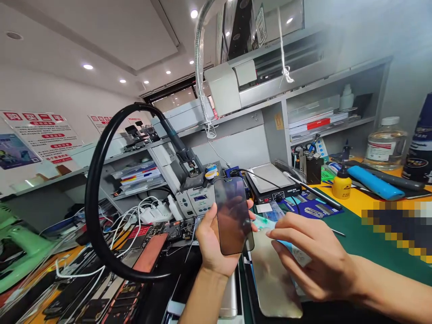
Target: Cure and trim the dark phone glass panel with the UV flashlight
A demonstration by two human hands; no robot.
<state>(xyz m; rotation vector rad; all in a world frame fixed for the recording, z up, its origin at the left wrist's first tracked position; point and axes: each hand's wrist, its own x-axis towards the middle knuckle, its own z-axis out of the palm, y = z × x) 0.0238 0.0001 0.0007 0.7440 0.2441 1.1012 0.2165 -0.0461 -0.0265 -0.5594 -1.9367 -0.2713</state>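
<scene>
My left hand (pixel 212 247) grips a smartphone (pixel 233 216) upright, its dark, glossy front turned toward me, with a notch at the top edge. The thumb lies along the left side and fingertips curl around the right. Just to the right is my right hand (pixel 313 256), thumb and fingers drawn together in a pinch. A thin white, green and blue piece (pixel 265 222) shows by its fingertips; whether they hold it is unclear. Below lies a gold phone-shaped plate (pixel 276 288), partly covered by the right hand.
A black hose (pixel 92 202) loops at left before a grey soldering station (pixel 200 201). Opened phones and parts (pixel 126 292) crowd the left bench. Behind stands a flat heating plate (pixel 272 177). At right are a yellow bottle (pixel 342 185), a blue tool (pixel 374 182) and a clear bottle (pixel 384 148).
</scene>
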